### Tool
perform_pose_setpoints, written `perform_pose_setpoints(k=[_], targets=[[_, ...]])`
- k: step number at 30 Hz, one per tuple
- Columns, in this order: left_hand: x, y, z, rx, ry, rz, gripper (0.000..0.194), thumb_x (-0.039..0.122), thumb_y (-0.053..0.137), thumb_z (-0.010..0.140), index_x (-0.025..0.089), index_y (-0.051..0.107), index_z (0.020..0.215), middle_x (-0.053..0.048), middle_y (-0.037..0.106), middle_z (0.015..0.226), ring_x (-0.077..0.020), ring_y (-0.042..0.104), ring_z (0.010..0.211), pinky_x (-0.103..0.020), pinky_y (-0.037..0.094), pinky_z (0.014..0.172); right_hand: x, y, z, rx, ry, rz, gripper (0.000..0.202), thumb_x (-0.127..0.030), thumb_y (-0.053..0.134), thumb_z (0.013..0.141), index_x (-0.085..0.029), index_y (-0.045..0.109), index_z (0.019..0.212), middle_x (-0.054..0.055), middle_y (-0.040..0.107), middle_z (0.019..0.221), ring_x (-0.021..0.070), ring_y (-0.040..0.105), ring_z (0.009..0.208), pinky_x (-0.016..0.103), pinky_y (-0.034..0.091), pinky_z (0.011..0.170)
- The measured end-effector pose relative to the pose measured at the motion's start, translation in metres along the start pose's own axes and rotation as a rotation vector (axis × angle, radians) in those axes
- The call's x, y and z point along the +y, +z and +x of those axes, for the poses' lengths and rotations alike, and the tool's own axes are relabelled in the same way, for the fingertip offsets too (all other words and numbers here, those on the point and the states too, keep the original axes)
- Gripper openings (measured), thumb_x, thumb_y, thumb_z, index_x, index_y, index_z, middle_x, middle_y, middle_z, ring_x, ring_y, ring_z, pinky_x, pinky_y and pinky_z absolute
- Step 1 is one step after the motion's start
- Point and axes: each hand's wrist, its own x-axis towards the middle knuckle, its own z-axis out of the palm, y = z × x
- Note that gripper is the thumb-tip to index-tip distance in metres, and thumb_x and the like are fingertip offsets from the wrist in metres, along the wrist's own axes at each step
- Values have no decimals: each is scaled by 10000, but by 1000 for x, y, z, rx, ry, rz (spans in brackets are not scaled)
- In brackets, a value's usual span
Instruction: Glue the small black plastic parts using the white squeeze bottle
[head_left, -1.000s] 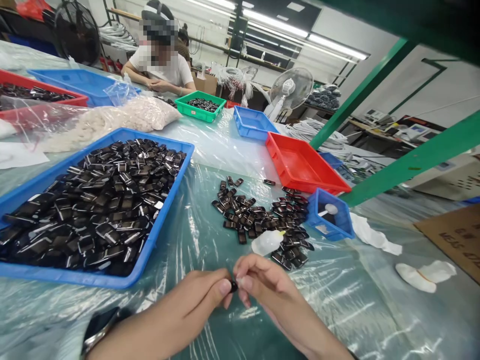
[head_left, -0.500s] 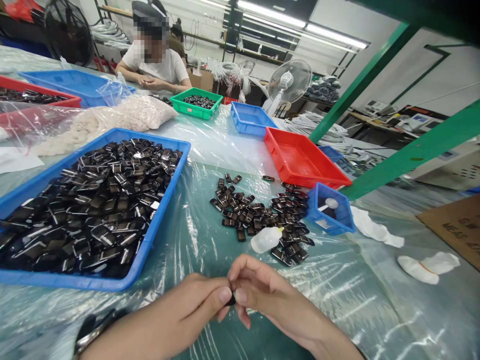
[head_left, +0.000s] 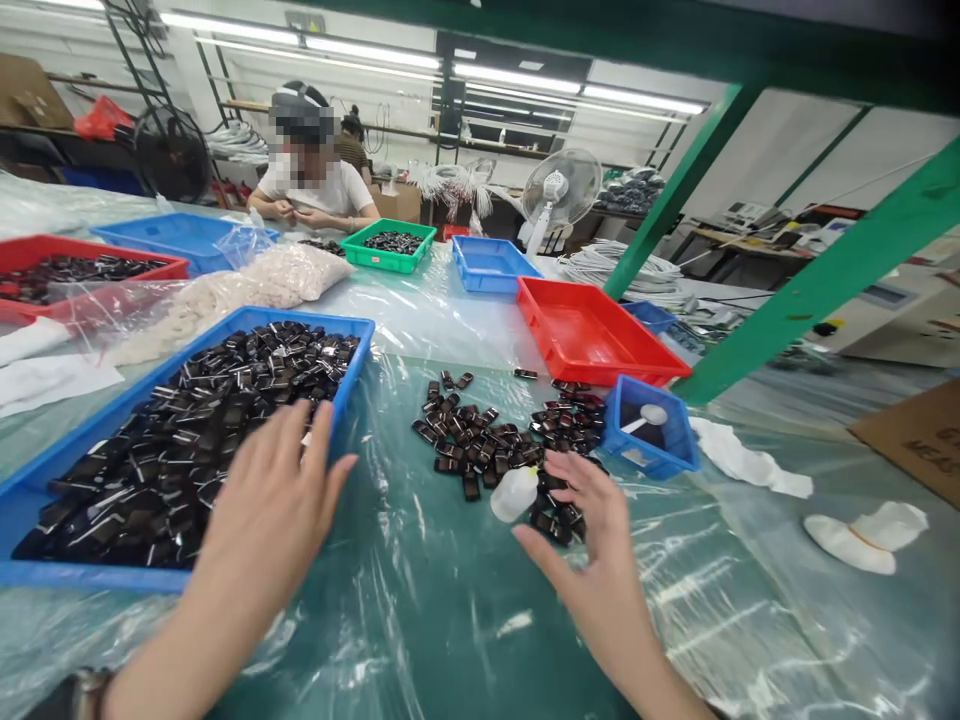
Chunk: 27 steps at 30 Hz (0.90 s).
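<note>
Black parts (head_left: 487, 445) lie loose on the tabletop (head_left: 450, 600), just ahead of your right hand (head_left: 592, 540), its grip spread and empty. Your left hand (head_left: 270, 510), also spread, hovers over the blue tray (head_left: 352, 370).

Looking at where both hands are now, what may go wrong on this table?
1. The right hand spreads over the loose black parts beside the small white bottle lying on its side; a nudge may roll it or scatter parts.
2. The left hand reaches over the full blue tray; parts near its rim may spill onto the plastic sheet.
</note>
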Motion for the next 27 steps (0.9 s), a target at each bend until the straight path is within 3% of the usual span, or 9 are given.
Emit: perform_pose_setpoints(k=[2,5,7,10,13,19,23,27], targets=[[22,19,-5,-123,112,-4,432,259,279,1005,19,535,1257,-291,563,1242,-443,539,1128,-624,454,854,10,5,1,-121,87,-39,561,-293,670,828,-274,377,1306,120,555,1306,248,577,1095,426,484,862],[55,50,-3,-214,207,-49,363,116,317,978,89,562,1245,-212,607,1230,-364,593,1086,-549,483,869,18,11,3,-200,142,-52,341,-321,620,854,-229,488,1155,103,663,1129,239,643,992,406,525,827],[70,70,4,-251,219,-83,320,109,404,968,104,541,1257,-184,601,1238,-323,594,1092,-504,498,877,20,12,3,-206,150,-56,264,-325,597,863,-213,516,1088,88,673,1048,230,650,951,393,529,822],[76,87,14,-285,211,-143,219,162,548,947,131,579,1161,-99,624,1140,-242,623,1008,-430,526,840,18,10,2,-205,148,-52,262,-332,565,877,-206,503,1098,79,664,1004,215,650,896,366,535,791],[71,86,13,-311,208,-225,119,177,577,935,131,602,1042,-53,624,1033,-205,625,926,-393,526,804,14,7,-1,-222,148,-43,248,-324,551,887,-216,510,1106,62,656,975,209,644,889,336,536,769],[63,55,-7,-349,83,-393,200,145,280,996,165,479,1006,-65,597,852,-212,585,782,-359,500,700,2,1,-6,-292,184,0,298,-351,532,913,-245,497,1189,79,626,1075,227,614,1003,325,538,780],[61,44,-12,-384,24,-466,166,220,326,990,202,450,882,-24,569,782,-200,555,717,-340,469,670,-5,-5,-3,-384,186,68,299,-370,540,915,-299,535,1205,56,647,1127,207,639,1005,286,559,743],[56,47,-13,-399,-14,-485,193,265,373,956,209,436,782,2,500,696,-197,508,647,-313,413,596,-3,-13,4,-426,185,98,338,-370,611,873,-325,592,1208,48,632,1256,220,629,1068,335,551,829]])
